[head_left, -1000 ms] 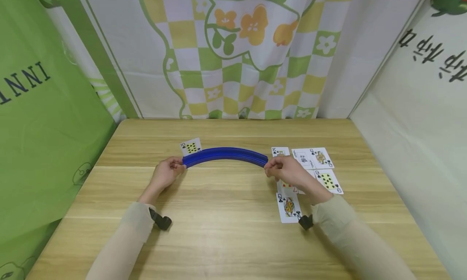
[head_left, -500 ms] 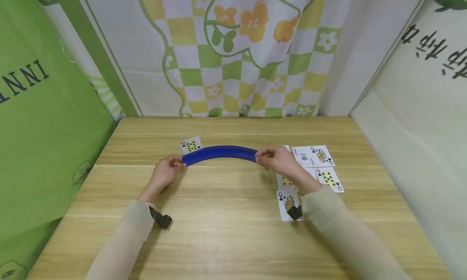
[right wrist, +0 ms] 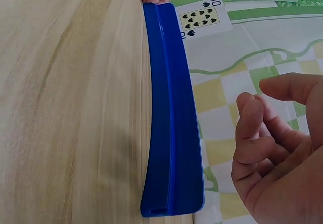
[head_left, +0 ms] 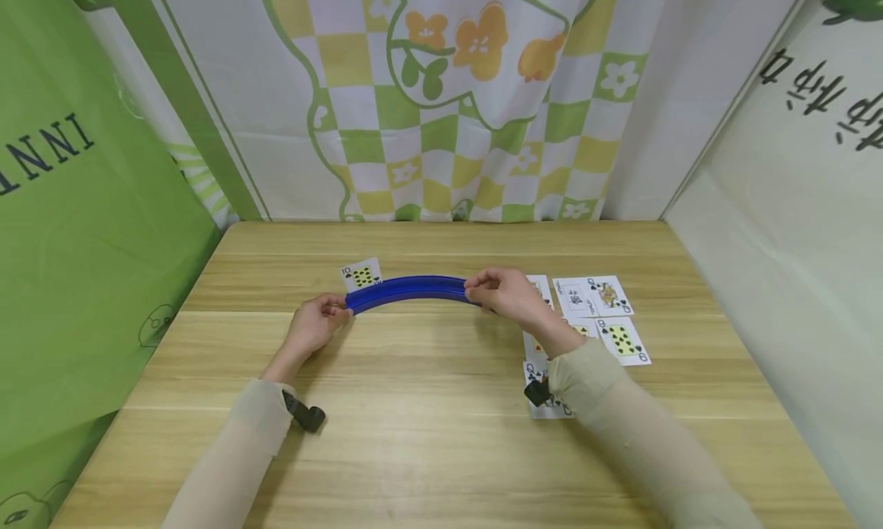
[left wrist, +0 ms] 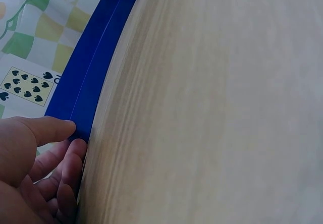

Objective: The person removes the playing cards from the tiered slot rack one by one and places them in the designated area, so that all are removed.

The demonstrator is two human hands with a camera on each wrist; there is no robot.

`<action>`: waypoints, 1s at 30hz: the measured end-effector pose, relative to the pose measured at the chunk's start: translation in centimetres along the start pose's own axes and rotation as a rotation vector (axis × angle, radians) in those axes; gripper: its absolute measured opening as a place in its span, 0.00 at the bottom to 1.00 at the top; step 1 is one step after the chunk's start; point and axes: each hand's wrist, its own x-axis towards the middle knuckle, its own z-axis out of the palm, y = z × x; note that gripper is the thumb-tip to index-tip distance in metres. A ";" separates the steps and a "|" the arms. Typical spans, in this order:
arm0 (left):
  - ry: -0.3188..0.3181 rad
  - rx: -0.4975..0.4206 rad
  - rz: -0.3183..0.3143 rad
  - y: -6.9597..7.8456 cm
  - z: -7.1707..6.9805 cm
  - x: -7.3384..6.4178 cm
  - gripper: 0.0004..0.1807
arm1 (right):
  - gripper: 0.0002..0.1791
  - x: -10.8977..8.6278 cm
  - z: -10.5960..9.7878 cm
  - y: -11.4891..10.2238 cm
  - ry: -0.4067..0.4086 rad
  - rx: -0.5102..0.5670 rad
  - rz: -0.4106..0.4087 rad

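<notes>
A curved blue playing-card holder (head_left: pixel 414 287) spans the far middle of the table. The ten of spades (head_left: pixel 362 274) stands upright at its left end. My left hand (head_left: pixel 313 326) pinches that end between thumb and fingers, as the left wrist view shows on the blue strip (left wrist: pixel 96 57). Over the holder's right part, my right hand (head_left: pixel 507 295) hovers with loosely bent fingers. In the right wrist view, a gap parts the hand (right wrist: pixel 282 148) from the holder (right wrist: pixel 171 108), and thumb and fingertips are apart with nothing between them.
Several playing cards lie face up at the right, among them a nine of spades (head_left: pixel 623 341), a queen (head_left: pixel 608 295) and a joker-like card (head_left: pixel 574 297). My right wrist camera partly covers another queen (head_left: pixel 552 412). A patterned curtain (head_left: pixel 441 130) hangs behind the wooden table (head_left: pixel 414 422).
My right hand has moved left from the holder's right end to above its right part, uncovering some cards. My left hand, the holder and the ten of spades stay in place.
</notes>
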 end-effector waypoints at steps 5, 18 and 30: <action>-0.005 -0.001 0.000 0.0 -0.1 0.0 0.19 | 0.12 0.5 0.3 -0.1 0.006 -0.012 -0.005; 0.006 0.004 0.011 -0.1 -0.1 0.1 0.19 | 0.13 1.8 1.7 -0.8 0.009 0.022 -0.040; 0.007 0.001 0.015 0.1 -0.1 -0.1 0.19 | 0.13 3.1 3.4 -1.9 -0.041 0.041 -0.083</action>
